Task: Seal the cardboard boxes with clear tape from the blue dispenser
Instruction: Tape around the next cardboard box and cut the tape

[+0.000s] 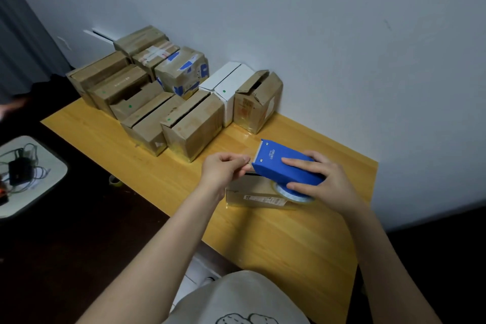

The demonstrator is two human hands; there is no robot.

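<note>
A blue dispenser (285, 166) is held over a small cardboard box (249, 192) at the near middle of the yellow table (263, 239). It is gripped by the right hand (322, 183), whose fingers are clamped across its top and side. White lettering on the dispenser appears to read "deli". The left hand (223, 168) is pinched at the dispenser's front edge, seemingly on the end of the clear tape (292, 194). A white label (265, 199) on the box is too small to read. Green dots are seen on the stacked boxes (147, 92) behind.
</note>
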